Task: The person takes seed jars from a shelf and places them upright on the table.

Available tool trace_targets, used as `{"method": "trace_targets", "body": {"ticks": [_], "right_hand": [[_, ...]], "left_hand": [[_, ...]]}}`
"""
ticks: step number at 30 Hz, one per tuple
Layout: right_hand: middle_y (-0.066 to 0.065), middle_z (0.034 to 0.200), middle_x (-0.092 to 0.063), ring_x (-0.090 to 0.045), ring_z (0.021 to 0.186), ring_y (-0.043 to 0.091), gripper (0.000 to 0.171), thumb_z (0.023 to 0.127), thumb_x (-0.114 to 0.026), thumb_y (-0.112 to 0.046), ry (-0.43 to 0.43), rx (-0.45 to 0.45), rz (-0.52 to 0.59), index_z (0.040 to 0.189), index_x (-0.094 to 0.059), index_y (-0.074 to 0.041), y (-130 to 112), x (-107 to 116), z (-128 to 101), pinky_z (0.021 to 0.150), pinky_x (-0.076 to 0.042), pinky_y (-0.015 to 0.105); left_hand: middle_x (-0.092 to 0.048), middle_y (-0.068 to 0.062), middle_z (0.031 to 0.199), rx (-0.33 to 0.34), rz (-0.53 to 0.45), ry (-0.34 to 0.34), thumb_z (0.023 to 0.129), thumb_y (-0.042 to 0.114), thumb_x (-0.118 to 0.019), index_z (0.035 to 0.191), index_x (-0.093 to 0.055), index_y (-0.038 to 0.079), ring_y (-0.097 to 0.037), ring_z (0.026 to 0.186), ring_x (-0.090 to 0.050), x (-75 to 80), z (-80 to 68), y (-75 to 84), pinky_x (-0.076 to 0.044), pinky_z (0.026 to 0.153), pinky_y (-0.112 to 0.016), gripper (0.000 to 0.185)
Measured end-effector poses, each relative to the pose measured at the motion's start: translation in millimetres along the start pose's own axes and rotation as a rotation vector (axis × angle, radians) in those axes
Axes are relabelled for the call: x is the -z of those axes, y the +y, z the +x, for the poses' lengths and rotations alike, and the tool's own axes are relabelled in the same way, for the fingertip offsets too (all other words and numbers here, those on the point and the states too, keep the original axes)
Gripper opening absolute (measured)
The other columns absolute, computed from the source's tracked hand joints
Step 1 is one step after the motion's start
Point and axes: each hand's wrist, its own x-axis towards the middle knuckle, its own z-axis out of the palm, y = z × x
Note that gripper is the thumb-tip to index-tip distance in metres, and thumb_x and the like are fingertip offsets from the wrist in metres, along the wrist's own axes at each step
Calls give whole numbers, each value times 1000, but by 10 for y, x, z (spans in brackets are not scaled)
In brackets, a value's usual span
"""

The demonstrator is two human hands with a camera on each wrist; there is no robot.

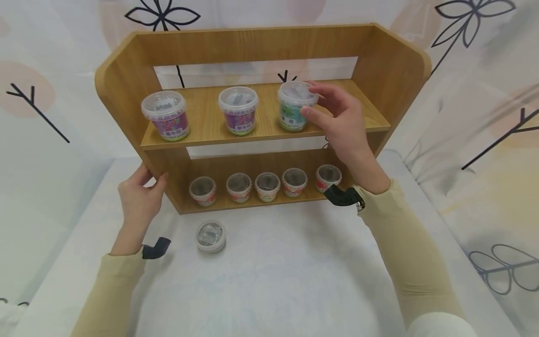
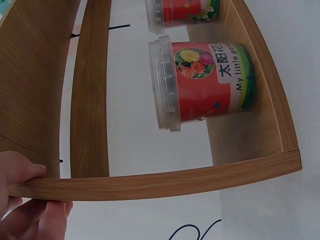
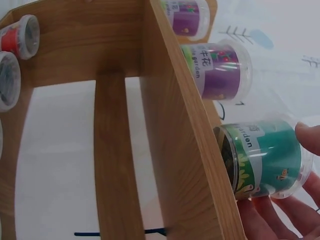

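A wooden two-tier shelf stands before me. My right hand holds a green-labelled plastic tub with a clear lid at the upper board's right part, thumb and fingers around its lid end. In the right wrist view part of this green tub's underside shows at the board's edge; whether it rests fully there I cannot tell. My left hand grips the edge of the shelf's left side panel, thumb on one face and fingers on the other. Two purple-labelled tubs stand left of the green one.
Several small red-labelled tubs line the lower board, one pale tub among them. On the white table, in front of the shelf's left part, sits another small lidded tub. A patterned cloth hangs behind.
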Motion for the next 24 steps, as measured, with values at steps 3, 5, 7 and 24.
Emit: {"method": "trace_targets", "body": {"ticks": [3,5,7,24], "right_hand": [[8,135,-61,-58,121,25,32,87,-74,-3,0,10,42,118,-69,-5,-22,19,-35,107,-43,37],[9,134,-61,-58,122,25,30,86,-74,-1,-3,26,74,116,-69,-4,-38,31,-62,107,-43,37],[10,135,-62,-58,123,26,29,86,-74,-1,-11,47,94,115,-69,-4,-55,44,-97,107,-43,36],[16,141,-56,-51,131,33,36,87,-72,2,-193,93,177,121,-62,8,16,14,-616,96,-52,33]], "left_hand": [[-67,-7,128,1,0,-2,95,21,-67,136,-62,13,-26,117,-64,-1,3,6,-56,79,-41,42],[-67,-7,127,0,0,-1,95,21,-67,136,-63,13,-26,117,-64,-1,5,7,-56,78,-35,41],[-68,-8,126,-4,1,2,95,21,-67,135,-63,12,-26,116,-64,0,7,7,-55,78,-30,41],[-67,-8,127,2,-17,-10,95,21,-67,136,-63,14,-26,117,-64,26,-8,22,-49,76,-12,42]]}}
